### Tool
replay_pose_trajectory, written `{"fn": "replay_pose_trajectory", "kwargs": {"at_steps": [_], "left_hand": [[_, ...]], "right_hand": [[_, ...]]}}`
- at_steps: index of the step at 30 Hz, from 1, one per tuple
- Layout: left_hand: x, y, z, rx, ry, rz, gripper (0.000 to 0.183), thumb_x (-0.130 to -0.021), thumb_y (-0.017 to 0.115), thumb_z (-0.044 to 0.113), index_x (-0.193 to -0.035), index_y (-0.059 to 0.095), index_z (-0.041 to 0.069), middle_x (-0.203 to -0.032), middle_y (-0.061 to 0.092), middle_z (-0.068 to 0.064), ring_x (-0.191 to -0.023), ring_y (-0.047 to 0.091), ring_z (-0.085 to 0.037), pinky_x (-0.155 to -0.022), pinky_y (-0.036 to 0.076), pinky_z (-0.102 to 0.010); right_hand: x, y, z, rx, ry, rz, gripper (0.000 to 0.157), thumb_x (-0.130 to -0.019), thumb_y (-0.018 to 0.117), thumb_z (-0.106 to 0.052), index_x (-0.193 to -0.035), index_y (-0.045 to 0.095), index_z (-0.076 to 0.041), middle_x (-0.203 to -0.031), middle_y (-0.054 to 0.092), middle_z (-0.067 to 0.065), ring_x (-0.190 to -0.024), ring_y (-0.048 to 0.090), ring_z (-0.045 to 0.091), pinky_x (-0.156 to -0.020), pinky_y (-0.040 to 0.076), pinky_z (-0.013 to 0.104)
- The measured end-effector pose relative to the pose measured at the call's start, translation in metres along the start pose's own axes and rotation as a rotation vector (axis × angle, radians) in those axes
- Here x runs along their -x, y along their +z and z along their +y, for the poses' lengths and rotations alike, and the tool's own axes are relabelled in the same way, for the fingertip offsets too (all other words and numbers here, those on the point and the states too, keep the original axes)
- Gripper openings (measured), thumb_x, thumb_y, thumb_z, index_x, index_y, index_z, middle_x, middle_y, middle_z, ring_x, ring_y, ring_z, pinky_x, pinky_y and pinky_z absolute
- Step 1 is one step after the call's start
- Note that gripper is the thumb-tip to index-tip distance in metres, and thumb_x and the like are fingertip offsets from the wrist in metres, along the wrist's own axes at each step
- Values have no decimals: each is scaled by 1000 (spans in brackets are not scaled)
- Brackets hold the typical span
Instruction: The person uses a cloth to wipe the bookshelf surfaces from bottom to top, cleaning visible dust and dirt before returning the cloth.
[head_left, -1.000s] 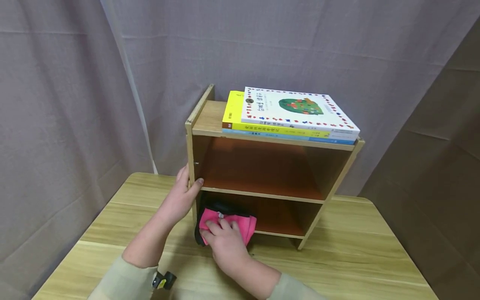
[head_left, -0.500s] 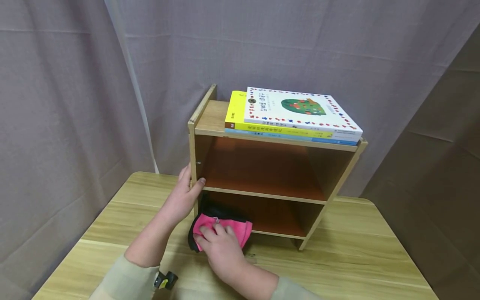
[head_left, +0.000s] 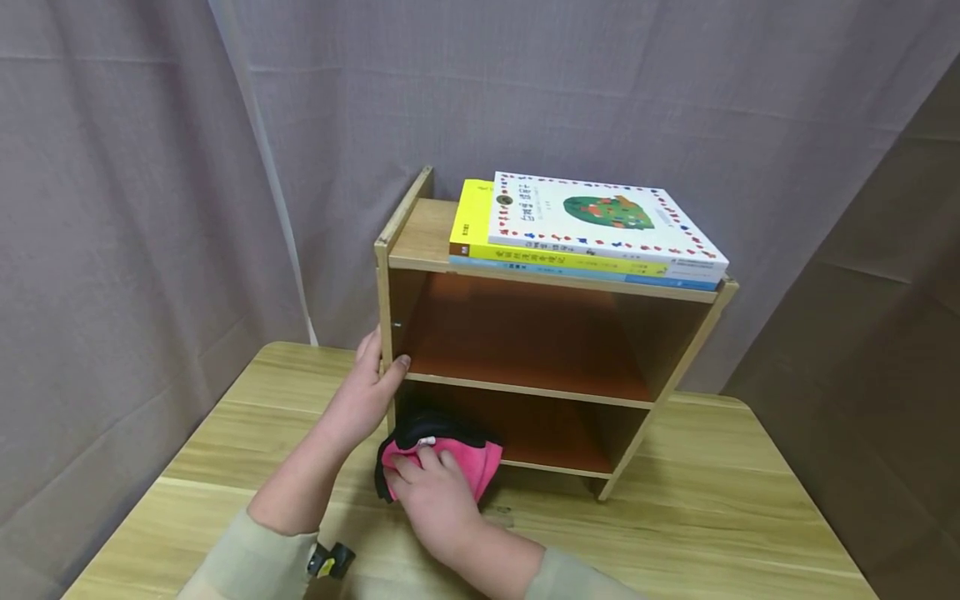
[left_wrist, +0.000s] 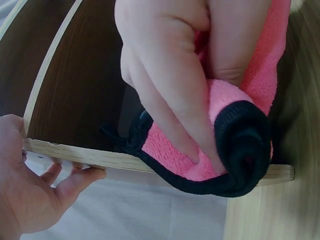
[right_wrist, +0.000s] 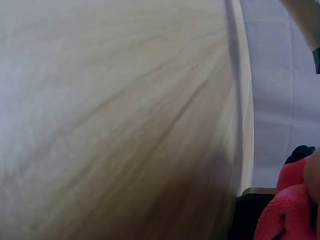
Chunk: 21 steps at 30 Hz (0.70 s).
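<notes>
A small wooden shelf [head_left: 517,387] stands on the table, tilted in the head view. My left hand [head_left: 365,398] grips the edge of its left side panel, thumb in front and fingers behind; the left wrist view shows that hand [left_wrist: 37,187] at the panel edge too. A pink cleaning cloth [head_left: 480,467] with black edging lies bunched at the left front of the lowest compartment. My right hand [head_left: 441,500] holds the cloth, its fingers pressed into the folds. In the right wrist view only a bit of the cloth [right_wrist: 287,215] shows at the lower right.
Several books [head_left: 600,221] lie stacked on the shelf's top, a white one uppermost over yellow and blue ones. The wooden table [head_left: 712,517] extends to both sides. Grey curtains [head_left: 300,125] hang behind and beside it.
My right hand has drawn the cloth a little to the left and toward the front of the lowest compartment, and its black edge has folded over. The left hand stays on the panel.
</notes>
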<state>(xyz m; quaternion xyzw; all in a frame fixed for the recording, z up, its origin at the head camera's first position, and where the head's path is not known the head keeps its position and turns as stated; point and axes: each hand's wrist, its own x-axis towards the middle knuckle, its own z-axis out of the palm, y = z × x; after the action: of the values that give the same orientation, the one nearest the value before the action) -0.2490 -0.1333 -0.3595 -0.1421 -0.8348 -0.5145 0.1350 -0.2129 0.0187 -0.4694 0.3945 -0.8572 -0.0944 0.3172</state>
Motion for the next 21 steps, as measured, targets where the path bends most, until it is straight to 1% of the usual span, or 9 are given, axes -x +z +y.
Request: {"fn": "replay_pose_trajectory", "kwargs": {"at_steps": [5, 9, 12, 16, 21], "left_hand": [[0, 0, -1, -24, -5, 1, 62, -96, 44, 38, -144, 5, 45, -150, 13, 6, -137, 15, -17, -108, 22, -49], [1, 0, -1, -31, -14, 2, 61, -96, 42, 43, -143, 4, 48, -150, 13, 8, -137, 15, -15, -108, 22, -49], [1, 1, -1, -26, -10, 3, 60, -96, 42, 43, -142, 6, 49, -150, 14, 8, -137, 16, -15, -108, 22, -49], [0, 1, -1, -28, 7, 3, 59, -96, 43, 42, -143, 8, 48, -149, 15, 6, -137, 17, -16, -108, 22, -50], [1, 0, -1, -27, -10, 3, 60, -96, 43, 43, -144, 6, 46, -150, 13, 6, -138, 15, -16, -108, 20, -49]], "right_hand": [[0, 3, -1, 23, -21, -21, 31, -88, 44, -23, -106, 65, -37, -112, 57, -17, -98, 47, 15, -68, 35, 30], [2, 7, -2, 32, -51, -28, 32, -90, 41, -23, -104, 66, -36, -110, 58, -16, -98, 47, 15, -70, 36, 31], [4, 10, -2, 39, -69, -27, 32, -90, 40, -23, -104, 66, -34, -108, 59, -16, -96, 47, 15, -72, 36, 32], [4, 13, -2, 56, -93, -16, 30, -90, 42, -23, -104, 67, -32, -106, 60, -15, -96, 48, 15, -72, 37, 33], [4, 17, -3, 91, -142, -11, 27, -89, 44, -26, -101, 67, -31, -103, 61, -14, -93, 49, 16, -72, 37, 32]]}}
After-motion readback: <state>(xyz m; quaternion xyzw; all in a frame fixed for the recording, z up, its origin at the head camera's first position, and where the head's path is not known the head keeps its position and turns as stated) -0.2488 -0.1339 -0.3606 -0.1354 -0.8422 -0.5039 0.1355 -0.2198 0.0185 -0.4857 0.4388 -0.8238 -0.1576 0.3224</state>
